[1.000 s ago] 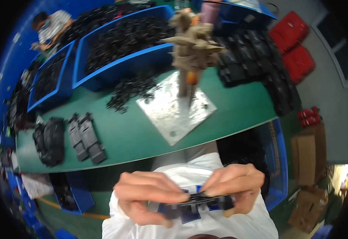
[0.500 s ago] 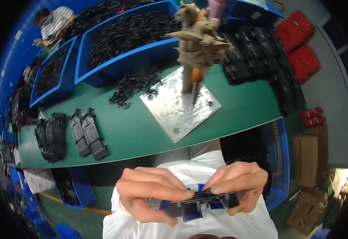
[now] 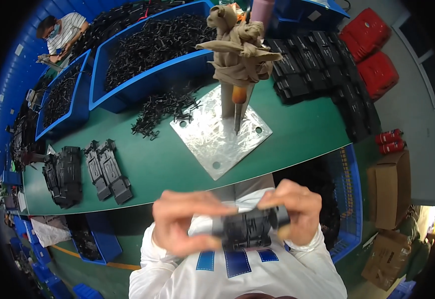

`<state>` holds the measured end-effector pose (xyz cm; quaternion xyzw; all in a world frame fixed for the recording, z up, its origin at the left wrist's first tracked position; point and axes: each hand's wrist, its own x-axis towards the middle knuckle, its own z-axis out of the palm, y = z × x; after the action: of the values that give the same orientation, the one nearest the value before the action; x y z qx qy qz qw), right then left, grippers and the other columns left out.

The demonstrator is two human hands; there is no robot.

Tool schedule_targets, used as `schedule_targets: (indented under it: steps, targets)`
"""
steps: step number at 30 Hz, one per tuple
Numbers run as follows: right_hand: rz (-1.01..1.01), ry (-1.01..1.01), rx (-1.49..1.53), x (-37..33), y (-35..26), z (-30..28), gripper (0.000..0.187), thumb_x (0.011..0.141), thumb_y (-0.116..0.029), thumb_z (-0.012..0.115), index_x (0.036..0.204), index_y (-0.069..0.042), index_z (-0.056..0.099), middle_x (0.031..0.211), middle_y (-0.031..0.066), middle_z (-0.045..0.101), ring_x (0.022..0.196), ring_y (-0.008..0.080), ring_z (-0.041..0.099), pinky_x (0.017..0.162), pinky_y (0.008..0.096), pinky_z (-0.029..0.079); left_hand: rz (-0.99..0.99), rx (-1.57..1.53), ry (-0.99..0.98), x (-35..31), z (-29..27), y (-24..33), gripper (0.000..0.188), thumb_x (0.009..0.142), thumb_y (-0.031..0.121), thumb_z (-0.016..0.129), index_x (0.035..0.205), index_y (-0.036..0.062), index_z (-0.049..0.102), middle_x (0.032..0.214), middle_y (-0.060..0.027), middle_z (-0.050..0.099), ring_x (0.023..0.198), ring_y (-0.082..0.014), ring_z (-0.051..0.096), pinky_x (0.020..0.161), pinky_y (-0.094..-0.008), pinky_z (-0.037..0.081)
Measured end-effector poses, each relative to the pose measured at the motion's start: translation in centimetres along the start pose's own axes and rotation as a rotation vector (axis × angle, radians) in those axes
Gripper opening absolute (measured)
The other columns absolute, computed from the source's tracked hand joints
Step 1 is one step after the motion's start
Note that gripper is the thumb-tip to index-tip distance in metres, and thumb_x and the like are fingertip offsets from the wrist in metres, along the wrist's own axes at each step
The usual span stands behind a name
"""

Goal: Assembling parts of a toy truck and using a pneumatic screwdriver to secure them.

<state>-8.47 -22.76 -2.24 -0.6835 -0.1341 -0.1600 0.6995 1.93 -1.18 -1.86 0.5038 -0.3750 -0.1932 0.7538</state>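
Observation:
A black moulded plastic part (image 3: 249, 229), somewhat blurred, is held level in front of my white top, short of the table's near edge. My left hand (image 3: 185, 223) grips its left end between thumb and fingers. At the other end, my right hand (image 3: 295, 207) pinches the part, thumb below and fingers above. Beyond my hands, a square metal plate (image 3: 205, 149) lies on the green table (image 3: 297, 129). On it stands a post wrapped in tan cloth (image 3: 245, 55), with an orange-handled metal tool (image 3: 238, 102) pointing down at its front.
Small black clips (image 3: 160, 112) lie heaped left of the plate, before a blue bin (image 3: 142, 79) full of more. Black moulded parts (image 3: 108, 169) rest at the table's left; others (image 3: 322, 65) are stacked at right. Another person (image 3: 68, 32) works at far left. Red chairs (image 3: 367, 32) stand right.
Both hands have lifted slightly toward the table. The black part has turned in them, from edge-on to showing its broad ribbed face. My head view has shifted a little.

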Motion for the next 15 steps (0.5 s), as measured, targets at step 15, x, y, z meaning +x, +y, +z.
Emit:
schedule_targets:
  steps: [15]
  targets:
    - [0.488,0.288,0.603,-1.4,7.0,0.9,0.026,0.097,-0.011,0.056,0.116,0.005,0.063,0.098,0.0032,0.062,0.09,0.0104,0.063,0.074,0.0237,0.054,-0.502,-0.193,0.197,-0.5,-1.9,-6.0,0.026,0.091,0.004,0.064,0.115,-0.0063,0.064,0.097,-0.0081,0.071,0.083,-0.0104,0.065,0.075,-0.0248,0.053]
